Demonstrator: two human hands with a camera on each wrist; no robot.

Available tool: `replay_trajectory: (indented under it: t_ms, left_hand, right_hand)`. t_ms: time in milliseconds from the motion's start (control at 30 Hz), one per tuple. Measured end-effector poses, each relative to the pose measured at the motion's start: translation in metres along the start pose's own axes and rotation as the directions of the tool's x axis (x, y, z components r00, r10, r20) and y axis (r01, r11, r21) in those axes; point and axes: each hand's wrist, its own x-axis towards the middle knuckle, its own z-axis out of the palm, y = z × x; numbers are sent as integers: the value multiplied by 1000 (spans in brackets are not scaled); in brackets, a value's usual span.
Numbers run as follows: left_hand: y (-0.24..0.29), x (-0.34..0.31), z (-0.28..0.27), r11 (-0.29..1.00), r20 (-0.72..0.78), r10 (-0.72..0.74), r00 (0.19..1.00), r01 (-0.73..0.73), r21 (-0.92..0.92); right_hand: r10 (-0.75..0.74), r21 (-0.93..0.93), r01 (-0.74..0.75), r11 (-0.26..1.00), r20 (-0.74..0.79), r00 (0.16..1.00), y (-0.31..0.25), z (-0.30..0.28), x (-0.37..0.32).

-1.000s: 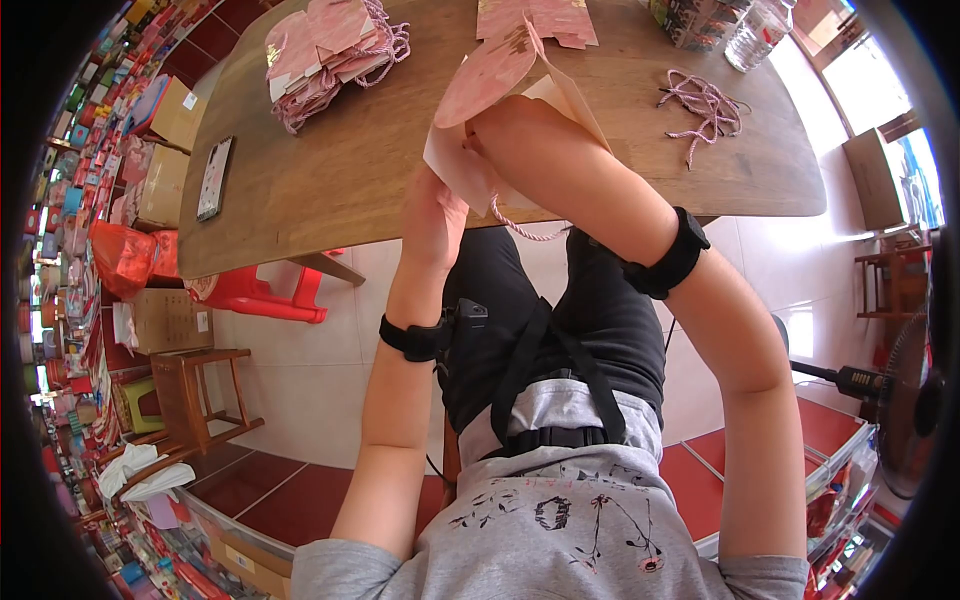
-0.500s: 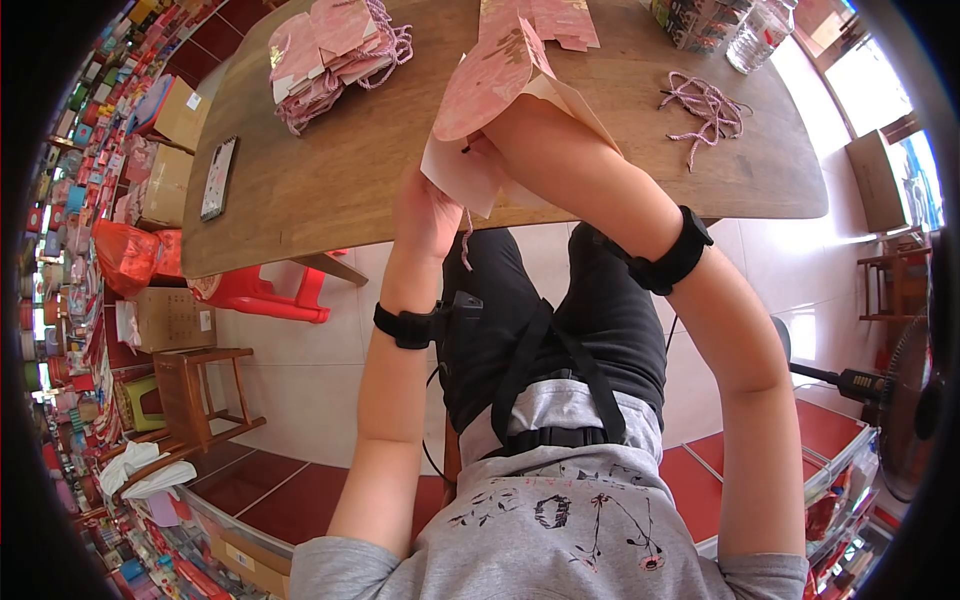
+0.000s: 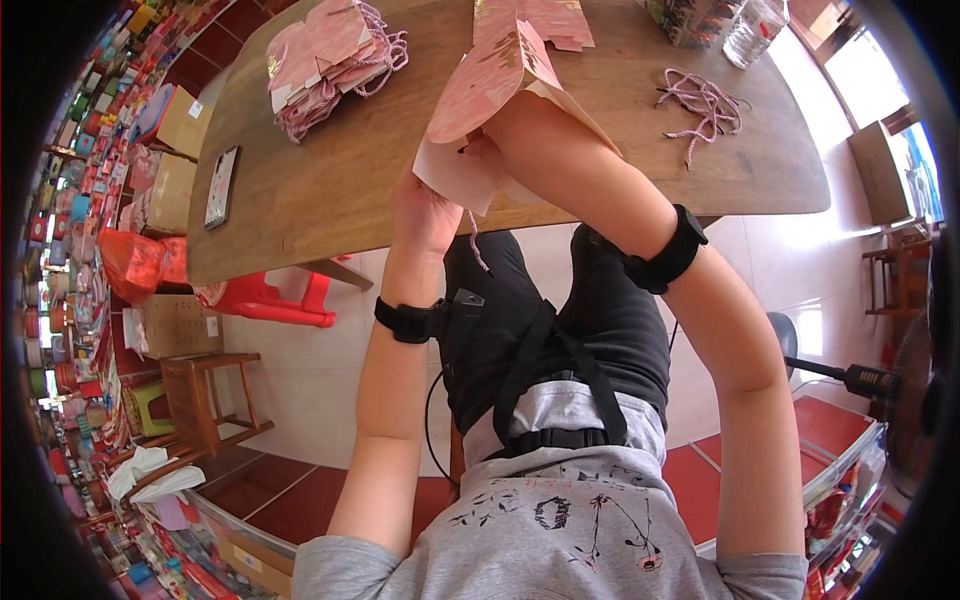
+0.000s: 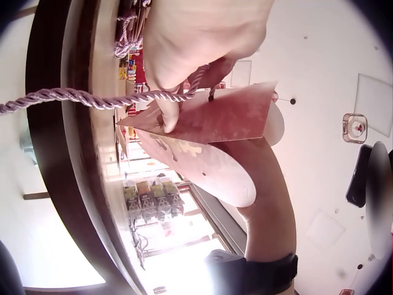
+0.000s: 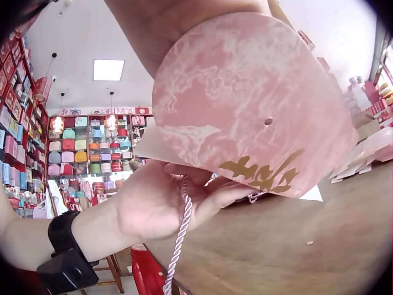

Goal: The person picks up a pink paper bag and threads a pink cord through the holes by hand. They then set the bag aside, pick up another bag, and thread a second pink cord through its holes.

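Note:
A pink marbled paper gift box with a rounded flap and gold lettering is held above the table's near edge. In the left wrist view, my left hand pinches a pink-and-white twisted cord at the box wall, one finger pressed on the panel. The cord's free end hangs below this hand. A black cord tip shows close by its fingers. My right hand reaches inside the box under the flap, its fingers mostly hidden. The flap has a small punched hole.
On the wooden table lie a stack of pink box pieces with cords, more pink card and loose cords. A phone lies at the left. A bottle stands far right. A red stool is below.
The cord loop below the box has become a single end hanging by my left hand. The box's flap has turned and lowered slightly over my right hand, which stays inside.

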Motion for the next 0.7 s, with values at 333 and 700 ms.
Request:
replay_trajectory:
  t_ms: [333, 700]
  left_hand:
    - [7, 18, 22, 995, -89, -57, 994, 64, 75]
    - [4, 22, 25, 987, -9, -126, 992, 124, -107]
  right_hand:
    - [171, -32, -169, 985, 99, 980, -16, -14, 3]
    - [138, -3, -138, 990, -4, 990, -11, -23, -4]
